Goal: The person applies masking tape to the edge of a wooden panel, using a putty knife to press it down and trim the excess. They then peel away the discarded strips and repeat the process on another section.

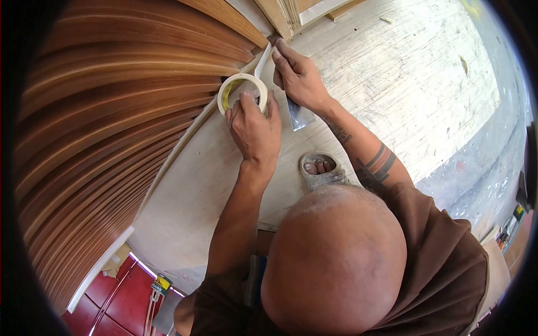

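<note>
While in hand (255,126), tape (223,94) beside slats (129,112).

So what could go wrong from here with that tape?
The pale strip between the tape roll in the left hand and the right hand hangs free, so it could twist or go on crooked.
It runs close to the slatted wood and may snag there.
The board looks scuffed and marked; tape might grip it poorly.

Cream tape roll (223,96), brown ridged panel (106,120)
</note>
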The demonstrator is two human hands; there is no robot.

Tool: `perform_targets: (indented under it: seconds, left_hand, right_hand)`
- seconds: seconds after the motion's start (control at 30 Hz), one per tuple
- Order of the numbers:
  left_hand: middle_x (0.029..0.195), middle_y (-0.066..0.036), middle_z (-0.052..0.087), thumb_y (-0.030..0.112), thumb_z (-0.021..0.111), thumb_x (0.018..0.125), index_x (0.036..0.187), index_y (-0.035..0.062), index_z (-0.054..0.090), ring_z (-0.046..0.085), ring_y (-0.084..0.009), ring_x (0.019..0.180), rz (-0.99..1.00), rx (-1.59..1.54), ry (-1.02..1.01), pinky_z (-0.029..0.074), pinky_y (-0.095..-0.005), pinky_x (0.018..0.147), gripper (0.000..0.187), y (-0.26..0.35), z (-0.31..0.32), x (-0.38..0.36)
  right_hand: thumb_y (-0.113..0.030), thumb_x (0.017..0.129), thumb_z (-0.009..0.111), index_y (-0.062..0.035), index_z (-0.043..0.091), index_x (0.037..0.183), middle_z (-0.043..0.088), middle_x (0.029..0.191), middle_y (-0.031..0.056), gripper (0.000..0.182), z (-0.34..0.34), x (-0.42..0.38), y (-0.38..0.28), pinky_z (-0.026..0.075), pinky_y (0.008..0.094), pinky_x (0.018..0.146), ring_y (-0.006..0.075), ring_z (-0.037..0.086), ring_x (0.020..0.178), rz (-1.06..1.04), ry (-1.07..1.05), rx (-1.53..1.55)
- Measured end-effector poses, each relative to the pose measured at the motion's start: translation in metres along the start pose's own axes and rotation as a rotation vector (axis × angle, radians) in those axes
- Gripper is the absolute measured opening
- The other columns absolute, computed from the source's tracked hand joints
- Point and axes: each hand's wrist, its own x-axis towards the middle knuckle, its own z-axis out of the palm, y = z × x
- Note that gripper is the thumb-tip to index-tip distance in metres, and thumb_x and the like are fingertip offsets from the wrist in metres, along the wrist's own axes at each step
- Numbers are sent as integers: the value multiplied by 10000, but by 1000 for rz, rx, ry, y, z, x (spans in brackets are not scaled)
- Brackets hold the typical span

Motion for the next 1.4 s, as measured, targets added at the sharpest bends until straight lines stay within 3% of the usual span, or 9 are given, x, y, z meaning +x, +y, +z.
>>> perform_targets:
  seconds: [0.2, 0.4, 0.53, 0.63, 0.8, 0.9, 1.23, 1.33, 1.4]
  left_hand:
    - [820, -210, 679, 200, 795, 917, 1006, 9, 613, 669, -416, 798, -9, 20, 0, 493, -533, 808, 279, 2, 0, 1]
    - [837, -207, 692, 203, 785, 928, 1005, 7, 622, 671, -410, 802, 0, 24, -23, 496, -522, 835, 267, 2, -4, 3]
    - [833, -208, 691, 202, 785, 930, 1008, 5, 623, 671, -410, 805, 15, 13, -23, 496, -516, 830, 267, 1, -4, 2]
    - [830, -211, 689, 202, 787, 929, 1007, 4, 621, 671, -413, 804, 26, 24, -21, 497, -514, 822, 270, 1, -4, 3]
    - [824, -212, 686, 199, 791, 925, 999, 1, 617, 671, -416, 801, 25, 10, -13, 494, -519, 814, 274, 1, -3, 3]
    - [815, -210, 683, 197, 793, 922, 997, 1, 614, 671, -416, 800, 9, 6, -20, 490, -525, 810, 276, 0, -2, 2]
    - [857, -210, 694, 188, 795, 917, 1020, 6, 616, 676, -410, 824, 18, 2, -27, 488, -519, 825, 275, 1, -3, 1]
    - [869, -215, 698, 199, 791, 921, 1022, 3, 617, 681, -414, 837, -6, 0, -38, 492, -522, 837, 282, 3, -3, 3]
    - [878, -222, 701, 208, 788, 923, 1022, -1, 615, 683, -420, 843, -24, 5, -49, 496, -529, 845, 289, 4, 0, 4]
  right_hand:
    - [-225, 1155, 494, -17, 583, 1467, 481, 666, -24, 386, -34, 11, -1, 417, 265, 565, 63, 447, 602, -16, -181, -132]
    - [-178, 1143, 490, -33, 662, 1395, 447, 643, -29, 338, -34, -8, -13, 420, 275, 576, 69, 427, 600, -89, 61, -233]
    - [-176, 1143, 488, -44, 655, 1407, 433, 638, -30, 339, -29, -7, -9, 414, 277, 564, 63, 415, 597, -81, 51, -204]
    - [-206, 1133, 515, -59, 661, 1398, 482, 627, 19, 336, -28, -2, -9, 441, 312, 568, 101, 464, 583, -120, 18, -334]
    - [-191, 1066, 564, -146, 628, 1450, 697, 771, 213, 391, -21, 6, 5, 540, 462, 619, 352, 706, 677, -291, 119, -820]
    - [-119, 1001, 575, -217, 596, 1492, 728, 816, 212, 502, -17, 2, 3, 557, 502, 631, 400, 722, 736, -237, 94, -1041]
    - [-63, 921, 589, -234, 607, 1490, 732, 786, 168, 594, -13, -7, 6, 561, 491, 627, 389, 721, 719, -207, 122, -1080]
    - [-109, 988, 612, -205, 660, 1437, 706, 753, 174, 462, -23, -4, -2, 542, 432, 598, 315, 698, 627, -365, 215, -752]
    - [-191, 1043, 635, -182, 695, 1394, 700, 745, 184, 356, -33, -3, -11, 523, 386, 594, 219, 638, 566, -167, 99, -617]
